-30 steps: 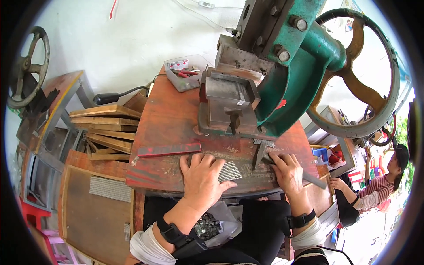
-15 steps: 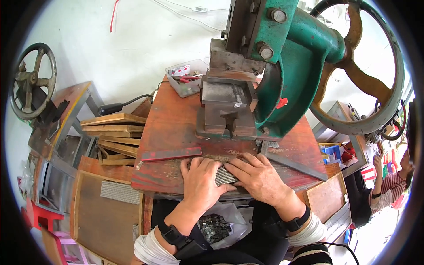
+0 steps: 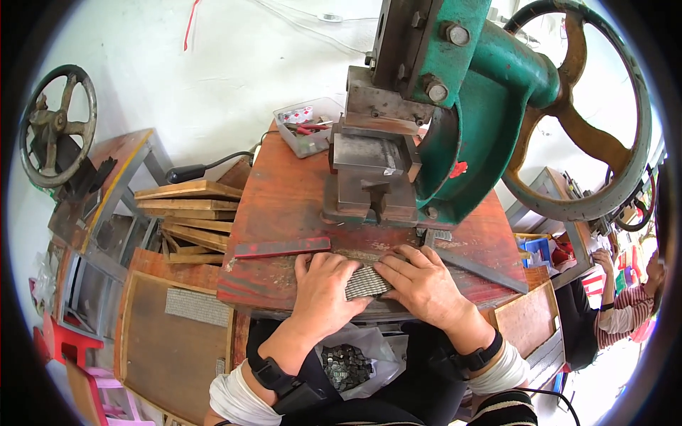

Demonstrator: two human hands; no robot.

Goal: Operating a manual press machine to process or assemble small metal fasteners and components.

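At the front edge of the reddish wooden worktable (image 3: 273,213), my two hands close in on a grey slab with a ridged, grid-like top (image 3: 366,282). My left hand (image 3: 320,285) grips its left side, thumb along the near edge. On the opposite side, my right hand (image 3: 426,285) has its fingers bent over the slab's right end, partly hiding it. Left of the hands lies a flat red-and-dark bar (image 3: 284,247). A long grey metal bar (image 3: 483,271) lies slantwise beyond my right hand. Below, a pale plastic bag (image 3: 383,358) holds many small dark metal pieces (image 3: 346,366).
A green hand press (image 3: 490,135) with a large wheel (image 3: 597,202) stands behind my hands. Near it sits a clear tool bin (image 3: 309,145). Wooden trays (image 3: 174,358) (image 3: 526,319) flank the table. Stacked wooden frames (image 3: 188,192) are at left, another person (image 3: 621,312) at far right.
The view has shifted slightly, moving the scene a little to the right. More of the ridged slab shows between my hands, which are slightly farther apart; both still hold it.
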